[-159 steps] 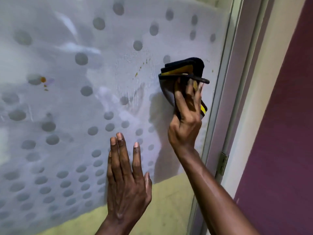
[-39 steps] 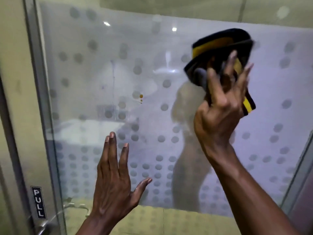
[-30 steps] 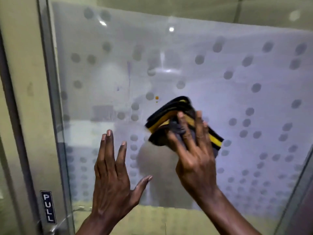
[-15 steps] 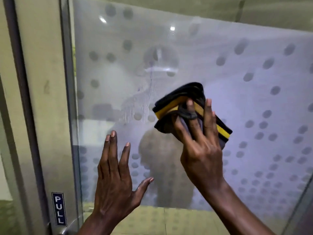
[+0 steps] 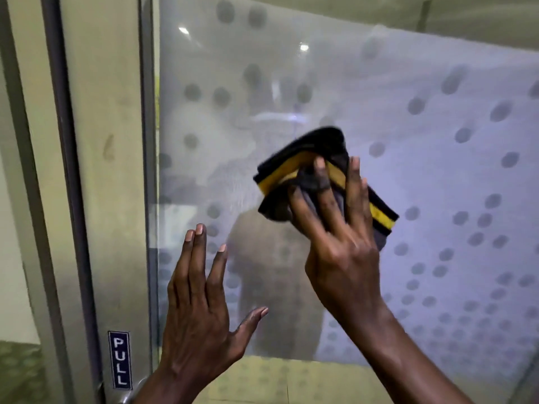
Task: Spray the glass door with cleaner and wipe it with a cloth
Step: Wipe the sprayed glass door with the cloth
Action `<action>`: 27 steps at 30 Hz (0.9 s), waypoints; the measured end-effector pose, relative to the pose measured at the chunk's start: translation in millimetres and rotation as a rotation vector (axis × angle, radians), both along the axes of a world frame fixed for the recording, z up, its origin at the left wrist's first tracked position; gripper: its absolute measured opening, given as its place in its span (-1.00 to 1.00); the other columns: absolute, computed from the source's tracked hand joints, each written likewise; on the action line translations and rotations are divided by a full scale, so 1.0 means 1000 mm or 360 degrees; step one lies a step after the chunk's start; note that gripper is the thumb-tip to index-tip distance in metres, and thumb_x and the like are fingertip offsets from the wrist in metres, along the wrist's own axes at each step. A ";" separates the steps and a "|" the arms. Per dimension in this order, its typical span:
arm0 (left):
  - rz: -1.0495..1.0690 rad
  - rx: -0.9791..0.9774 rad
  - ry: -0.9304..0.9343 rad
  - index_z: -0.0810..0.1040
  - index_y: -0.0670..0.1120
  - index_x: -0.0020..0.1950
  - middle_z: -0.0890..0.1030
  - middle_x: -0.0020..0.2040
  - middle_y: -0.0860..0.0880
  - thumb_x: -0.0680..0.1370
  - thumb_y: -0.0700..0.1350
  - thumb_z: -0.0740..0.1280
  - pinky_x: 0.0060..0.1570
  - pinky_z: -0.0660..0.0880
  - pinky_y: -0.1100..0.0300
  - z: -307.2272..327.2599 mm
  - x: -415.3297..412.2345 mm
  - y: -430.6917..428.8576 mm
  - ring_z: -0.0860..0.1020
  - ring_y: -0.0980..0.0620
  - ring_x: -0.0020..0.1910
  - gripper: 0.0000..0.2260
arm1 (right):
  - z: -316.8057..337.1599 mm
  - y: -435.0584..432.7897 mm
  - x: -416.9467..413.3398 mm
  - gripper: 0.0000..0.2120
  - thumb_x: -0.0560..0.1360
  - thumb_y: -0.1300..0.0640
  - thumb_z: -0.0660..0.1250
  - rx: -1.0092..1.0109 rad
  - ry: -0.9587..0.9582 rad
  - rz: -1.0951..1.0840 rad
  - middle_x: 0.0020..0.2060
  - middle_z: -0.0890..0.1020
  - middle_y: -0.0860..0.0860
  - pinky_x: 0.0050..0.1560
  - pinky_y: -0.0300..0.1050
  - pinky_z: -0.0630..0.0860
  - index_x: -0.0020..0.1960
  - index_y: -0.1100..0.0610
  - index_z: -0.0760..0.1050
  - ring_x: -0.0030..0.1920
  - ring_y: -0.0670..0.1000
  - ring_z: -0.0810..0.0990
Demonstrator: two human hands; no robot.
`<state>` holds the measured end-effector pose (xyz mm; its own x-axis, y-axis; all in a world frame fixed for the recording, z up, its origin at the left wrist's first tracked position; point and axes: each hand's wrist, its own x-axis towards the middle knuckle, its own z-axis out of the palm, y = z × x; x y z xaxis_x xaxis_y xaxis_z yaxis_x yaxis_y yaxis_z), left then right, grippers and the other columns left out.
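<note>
**Asker:** What could go wrong from here?

**Me:** Mostly the cloth (image 5: 294,158). It's a thick folded wad, black with a yellow stripe. My right grip (image 5: 341,252) presses it against the glass door (image 5: 437,141) around mid-pane, right of the metal stile (image 5: 108,199). Only a grey fold looped over my middle finger really secures it. The other fingers lie nearly straight and spread on top, and the thumb is hidden. On a fast sweep I reckon the wad could unfold or slide out and drop.

**Asker:** Anything else?

**Me:** Streaks. That hand is blurred, and the pane is frosted with grey dots, so I can't tell which parts are wet or already wiped. Pushing with my fingertips alone would leave bands untouched. The PULL label (image 5: 120,360) sits low on the stile, so I take it the door swings. A hard shove could move it under me.

**Asker:** And the other hand?

**Me:** My left grip (image 5: 201,310) is wide open and holds nothing. The fingers point straight up, the thumb is out to the right, and the palm faces the glass, below and left of the cloth. I can't say whether it touches the pane. If it does, it'll leave prints to wipe off.

**Asker:** The cleaner?

**Me:** No bottle in sight.
</note>
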<state>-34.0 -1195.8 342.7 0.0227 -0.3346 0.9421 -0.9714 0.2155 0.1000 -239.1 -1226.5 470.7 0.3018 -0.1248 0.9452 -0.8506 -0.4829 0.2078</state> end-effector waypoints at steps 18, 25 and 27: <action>-0.0030 0.0003 -0.0006 0.21 -0.26 0.76 0.06 0.83 -0.36 0.55 0.37 0.50 0.84 0.01 -0.09 -0.009 0.046 0.008 0.05 -0.39 0.84 0.03 | -0.010 0.008 0.048 -0.29 0.53 0.57 0.10 -0.0002 0.0132 -0.0033 0.67 0.31 0.21 0.63 0.43 0.26 0.57 0.11 0.49 0.70 0.46 0.10; -0.0027 0.0069 -0.0081 0.19 -0.27 0.77 0.03 0.83 -0.36 0.53 0.38 0.51 0.85 -0.04 -0.07 -0.017 0.060 0.008 0.02 -0.39 0.85 0.08 | 0.082 0.001 0.063 -0.15 0.31 0.45 0.12 -0.0012 -0.0561 0.0112 0.67 0.32 0.24 0.62 0.38 0.30 0.58 0.11 0.48 0.68 0.49 0.12; -0.0038 0.0080 -0.0079 0.18 -0.26 0.79 0.03 0.83 -0.36 0.52 0.38 0.53 0.85 -0.05 -0.06 -0.017 0.061 0.008 0.02 -0.39 0.85 0.09 | 0.092 0.002 0.084 -0.18 0.35 0.48 0.13 -0.0050 -0.0456 0.0137 0.67 0.31 0.23 0.63 0.38 0.27 0.58 0.11 0.48 0.68 0.50 0.10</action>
<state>26.9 -1187.9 325.5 -0.0321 -0.3811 0.9240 -0.9701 0.2344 0.0630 -155.4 -1224.5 562.8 0.0304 -0.0799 0.9963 -0.8331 -0.5528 -0.0189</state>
